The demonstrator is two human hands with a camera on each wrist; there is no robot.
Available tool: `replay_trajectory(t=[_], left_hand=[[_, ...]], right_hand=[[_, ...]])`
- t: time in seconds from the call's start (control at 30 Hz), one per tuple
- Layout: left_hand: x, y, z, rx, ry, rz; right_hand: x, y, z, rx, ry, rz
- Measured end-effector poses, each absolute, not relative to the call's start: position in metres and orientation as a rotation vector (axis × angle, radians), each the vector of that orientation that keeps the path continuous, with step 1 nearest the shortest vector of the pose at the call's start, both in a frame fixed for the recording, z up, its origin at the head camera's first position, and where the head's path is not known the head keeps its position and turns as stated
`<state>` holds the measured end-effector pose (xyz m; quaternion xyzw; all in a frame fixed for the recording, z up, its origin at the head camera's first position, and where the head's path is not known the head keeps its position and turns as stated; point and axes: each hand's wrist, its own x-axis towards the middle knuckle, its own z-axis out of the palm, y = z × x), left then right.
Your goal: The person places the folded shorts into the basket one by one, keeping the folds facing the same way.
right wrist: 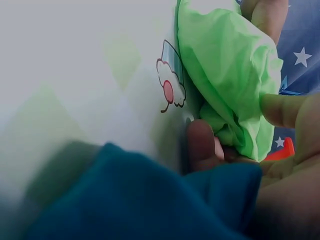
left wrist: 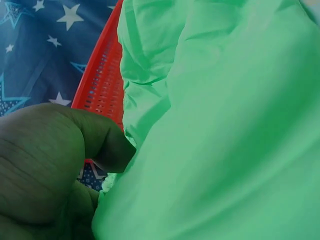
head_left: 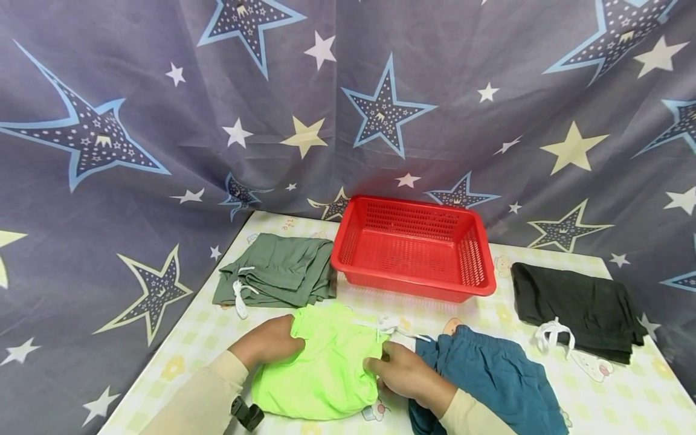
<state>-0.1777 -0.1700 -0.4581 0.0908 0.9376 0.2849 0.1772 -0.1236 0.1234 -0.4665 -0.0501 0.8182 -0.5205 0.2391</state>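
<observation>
1. gripping the lime shorts (head_left: 321, 377) near the table's (head_left: 185, 353) front: left hand (head_left: 273, 340) and right hand (head_left: 406, 370), fingers pinching opposite sides.
2. green shorts (head_left: 283, 257) and black shorts (head_left: 573, 311) look folded; lime seems midway, blue shorts (head_left: 500, 377) left to do.
3. red basket (head_left: 405, 284) bounds the back, blue crowds right; bare table shows left.

The left forearm (head_left: 190, 396) slants in from the near left and the right forearm (head_left: 474, 417) from the near right, both in pale sleeves. The left hand (head_left: 273, 341) and right hand (head_left: 406, 373) point inward, well apart, the left slightly farther off. Each pinches, thumb uppermost; the left fingers are mostly hidden.
</observation>
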Motion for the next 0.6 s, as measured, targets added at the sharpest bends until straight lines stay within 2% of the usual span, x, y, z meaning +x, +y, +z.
replay_trajectory(t=[0.3, 0.6], left_hand=[[-0.1752, -0.1629, -0.4586, 0.306, 2.682, 0.863], [-0.1741, -0.1593, -0.4570, 0.384, 2.649, 0.942]], right_hand=[[-0.1248, 0.1211, -0.4670, -0.083, 2.231, -1.500], [-0.1256, 0.1211, -0.4718, -0.076, 1.967, -1.763]])
